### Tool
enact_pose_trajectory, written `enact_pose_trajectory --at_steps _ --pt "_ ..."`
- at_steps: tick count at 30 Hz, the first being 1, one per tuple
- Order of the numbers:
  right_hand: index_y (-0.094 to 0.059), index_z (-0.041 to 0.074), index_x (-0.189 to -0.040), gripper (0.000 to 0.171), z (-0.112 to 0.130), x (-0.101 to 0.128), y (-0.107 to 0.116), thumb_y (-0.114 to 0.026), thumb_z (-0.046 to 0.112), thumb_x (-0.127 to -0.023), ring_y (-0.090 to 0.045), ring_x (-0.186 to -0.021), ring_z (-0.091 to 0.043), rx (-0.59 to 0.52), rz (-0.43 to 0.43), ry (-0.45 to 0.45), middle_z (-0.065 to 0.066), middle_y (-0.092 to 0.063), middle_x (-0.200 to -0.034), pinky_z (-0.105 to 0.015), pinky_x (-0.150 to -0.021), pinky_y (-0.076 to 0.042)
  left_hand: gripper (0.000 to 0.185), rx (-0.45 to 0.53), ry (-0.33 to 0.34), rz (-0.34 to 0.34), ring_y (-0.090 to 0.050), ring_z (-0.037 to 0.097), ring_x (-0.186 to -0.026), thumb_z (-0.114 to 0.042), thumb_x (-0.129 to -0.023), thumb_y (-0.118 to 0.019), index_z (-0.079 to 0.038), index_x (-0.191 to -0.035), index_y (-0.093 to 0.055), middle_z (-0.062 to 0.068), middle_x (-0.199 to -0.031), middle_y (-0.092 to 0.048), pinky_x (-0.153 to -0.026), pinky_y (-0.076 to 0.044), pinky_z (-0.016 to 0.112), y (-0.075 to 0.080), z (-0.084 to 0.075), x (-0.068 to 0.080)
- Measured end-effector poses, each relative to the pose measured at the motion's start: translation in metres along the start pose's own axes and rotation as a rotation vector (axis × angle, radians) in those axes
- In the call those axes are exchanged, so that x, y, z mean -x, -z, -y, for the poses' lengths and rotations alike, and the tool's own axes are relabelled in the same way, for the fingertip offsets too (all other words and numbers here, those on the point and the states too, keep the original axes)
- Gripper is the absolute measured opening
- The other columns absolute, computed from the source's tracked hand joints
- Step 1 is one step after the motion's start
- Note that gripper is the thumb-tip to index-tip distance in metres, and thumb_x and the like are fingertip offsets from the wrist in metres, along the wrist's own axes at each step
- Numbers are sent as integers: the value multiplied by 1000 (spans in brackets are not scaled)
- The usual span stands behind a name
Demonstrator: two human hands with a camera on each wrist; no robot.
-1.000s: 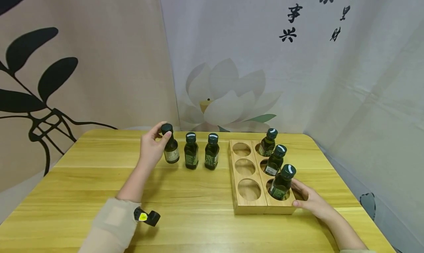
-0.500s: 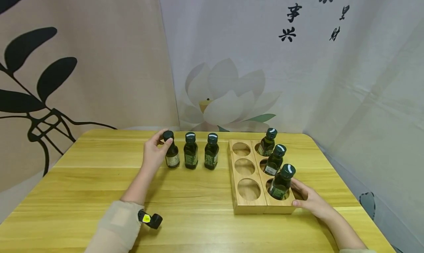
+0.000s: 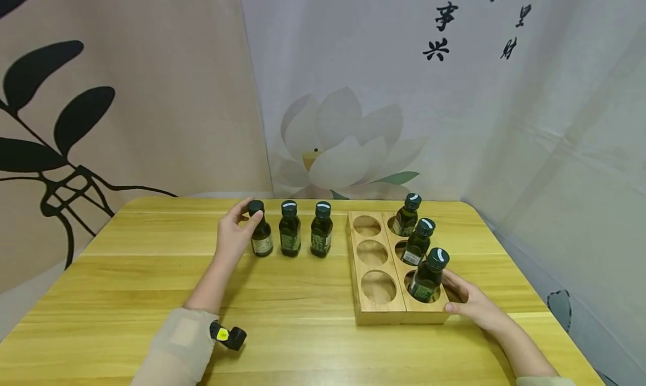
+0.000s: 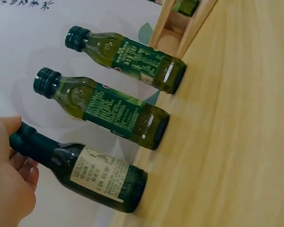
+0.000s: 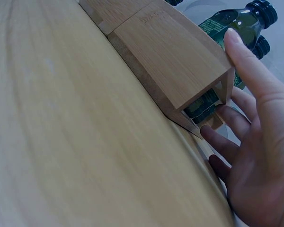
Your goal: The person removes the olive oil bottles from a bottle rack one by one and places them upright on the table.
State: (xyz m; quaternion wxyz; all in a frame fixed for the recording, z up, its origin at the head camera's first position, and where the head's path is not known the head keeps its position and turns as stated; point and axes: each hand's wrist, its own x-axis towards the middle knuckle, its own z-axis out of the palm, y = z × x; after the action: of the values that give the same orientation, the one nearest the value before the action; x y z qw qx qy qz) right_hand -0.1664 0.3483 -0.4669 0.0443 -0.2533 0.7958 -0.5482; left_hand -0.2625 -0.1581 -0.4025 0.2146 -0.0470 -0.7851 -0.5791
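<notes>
In the head view my left hand (image 3: 233,231) pinches the cap of a dark bottle (image 3: 262,243) with a cream label. Its base meets the table. In the left wrist view the thumb and fingers are around the cap, and the bottle (image 4: 102,176) shows a long dark neck. Two green-labelled oil bottles, one nearer (image 3: 290,231) and one farther right (image 3: 321,233), stand beside it. My right hand (image 3: 474,304) rests against the right front corner of a wooden rack (image 3: 378,317). In the right wrist view its relaxed fingers (image 5: 227,146) touch the rack's open end.
Three oil bottles, at the back (image 3: 406,216), middle (image 3: 418,243) and front (image 3: 428,276), lean in the rack's right column. Its left column has three round holes. A patterned cloth (image 3: 353,66) hangs behind the wooden table (image 3: 282,341).
My left hand has lowered the dark bottle slightly onto the table, in line with the two green-labelled bottles. My right hand keeps its place at the rack.
</notes>
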Motion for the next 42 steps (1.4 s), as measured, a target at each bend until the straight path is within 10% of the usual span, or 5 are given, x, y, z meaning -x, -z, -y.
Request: enact_pose_trajectory --at_steps 10,20,29,33,42 --pt "-18 -22 -140 79 2 0 0 -67 18 -92 -39 -120 8 -11 10 -7 -48 -29 -134 -11 -97 -27 48 76 -127 -39 -52 26 -117 -12 -90 -69 0 -134 -53 15 -125 -60 -97 -38 41 4 -22 -4" --pt "-21 -23 -138 79 1 -1 -1 -69 18 -90 -41 -119 7 12 -2 17 -48 -33 -131 -12 -97 -29 45 203 -201 -58 -49 33 -120 3 -90 -64 10 -132 -50 24 -126 -57 -97 -35 44 -6 -87 20" --pt "-22 -22 -139 79 2 0 0 -69 17 -90 -41 -120 7 13 -3 17 -36 -39 -135 -11 -97 -28 47 289 -267 41 -51 19 -118 -3 -89 -68 -3 -134 -54 11 -125 -61 -95 -36 41 -37 -88 28" --pt "-22 -21 -140 78 -1 1 0 -69 17 -90 -41 -120 6 14 -5 19 -17 -44 -138 -12 -98 -28 46 278 -276 99 -51 25 -117 1 -88 -67 3 -132 -53 17 -124 -60 -96 -36 49 -48 -115 45" --pt "-23 -20 -140 77 0 0 0 -69 14 -89 -41 -120 6 31 -7 11 -37 -39 -135 -12 -97 -29 48 334 -313 227 -52 34 -114 6 -85 -68 9 -130 -52 22 -122 -60 -96 -37 53 -83 -136 66"
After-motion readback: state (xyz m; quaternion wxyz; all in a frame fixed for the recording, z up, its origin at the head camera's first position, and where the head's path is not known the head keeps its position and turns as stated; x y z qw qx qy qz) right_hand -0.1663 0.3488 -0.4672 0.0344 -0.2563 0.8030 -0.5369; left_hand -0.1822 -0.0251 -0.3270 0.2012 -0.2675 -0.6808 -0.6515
